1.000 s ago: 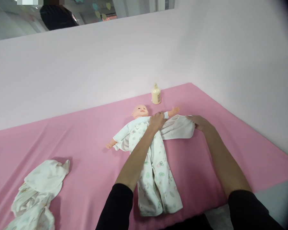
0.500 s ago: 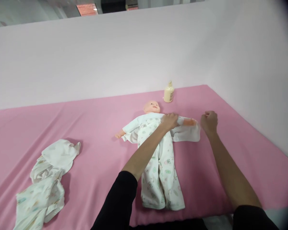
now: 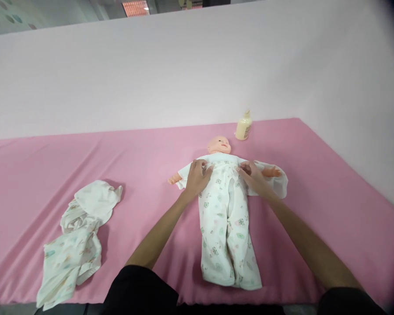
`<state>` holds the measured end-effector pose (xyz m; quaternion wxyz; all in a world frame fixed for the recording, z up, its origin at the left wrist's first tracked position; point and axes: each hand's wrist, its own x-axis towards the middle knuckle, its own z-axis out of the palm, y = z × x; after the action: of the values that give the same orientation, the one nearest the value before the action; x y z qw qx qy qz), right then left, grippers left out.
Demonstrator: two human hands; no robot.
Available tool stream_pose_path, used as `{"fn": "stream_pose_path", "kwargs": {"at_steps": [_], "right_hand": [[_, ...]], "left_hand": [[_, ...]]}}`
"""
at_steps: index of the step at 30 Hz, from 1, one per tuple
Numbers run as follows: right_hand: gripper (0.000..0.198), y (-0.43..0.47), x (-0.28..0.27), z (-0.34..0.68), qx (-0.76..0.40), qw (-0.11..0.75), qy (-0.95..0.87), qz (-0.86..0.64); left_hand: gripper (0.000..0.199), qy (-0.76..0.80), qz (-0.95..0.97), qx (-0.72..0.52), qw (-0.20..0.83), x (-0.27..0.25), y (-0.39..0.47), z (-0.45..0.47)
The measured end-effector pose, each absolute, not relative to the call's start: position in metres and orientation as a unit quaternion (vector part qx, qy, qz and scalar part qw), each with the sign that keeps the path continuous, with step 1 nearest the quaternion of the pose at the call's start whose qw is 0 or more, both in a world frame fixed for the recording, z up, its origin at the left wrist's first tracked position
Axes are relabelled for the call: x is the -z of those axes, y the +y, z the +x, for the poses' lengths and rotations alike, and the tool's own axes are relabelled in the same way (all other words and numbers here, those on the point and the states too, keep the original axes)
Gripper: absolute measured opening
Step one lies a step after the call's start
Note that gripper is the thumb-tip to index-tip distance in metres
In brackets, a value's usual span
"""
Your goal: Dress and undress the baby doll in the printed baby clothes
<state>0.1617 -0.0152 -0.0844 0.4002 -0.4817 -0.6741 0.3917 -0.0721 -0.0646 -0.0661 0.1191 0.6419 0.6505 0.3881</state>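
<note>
A baby doll (image 3: 219, 145) lies on its back, head toward the wall, in a white top (image 3: 218, 158). Printed baby trousers (image 3: 216, 214) cover its body from the chest down, their legs stretched toward me. At the left side of the high waistband, my left hand (image 3: 198, 178) has its fingers curled on the cloth. My right hand (image 3: 253, 176) pinches the waistband's other side between thumb and fingers. The fingertips of both hands are partly hidden. Past my right hand, the doll's bare forearm (image 3: 272, 171) rests over a spread white cloth flap (image 3: 280, 186).
A pale yellow pump bottle (image 3: 243, 127) stands behind the doll, near the wall (image 3: 144, 78). Crumpled printed and white baby clothes (image 3: 77, 240) lie at the left on the pink sheet (image 3: 144, 175). The table's front edge runs close to my body.
My left hand has moved from the doll's arm to the left side of the waistband. My right hand has come in from the right to the waistband. The view has shifted slightly left.
</note>
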Motion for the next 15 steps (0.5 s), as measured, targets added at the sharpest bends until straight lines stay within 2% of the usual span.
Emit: {"fn": "stream_pose_path", "kwargs": {"at_steps": [8,15], "right_hand": [[0.044,-0.020,0.106,0.146,-0.357,0.432,-0.642,-0.524],[0.041,-0.020,0.106,0.148,-0.341,0.428,-0.657,-0.518]], "left_hand": [[0.036,0.653,0.565,-0.447,0.234,0.089,-0.070,-0.076],[0.037,0.663,0.604,-0.407,0.173,0.085,-0.107,-0.071]]}}
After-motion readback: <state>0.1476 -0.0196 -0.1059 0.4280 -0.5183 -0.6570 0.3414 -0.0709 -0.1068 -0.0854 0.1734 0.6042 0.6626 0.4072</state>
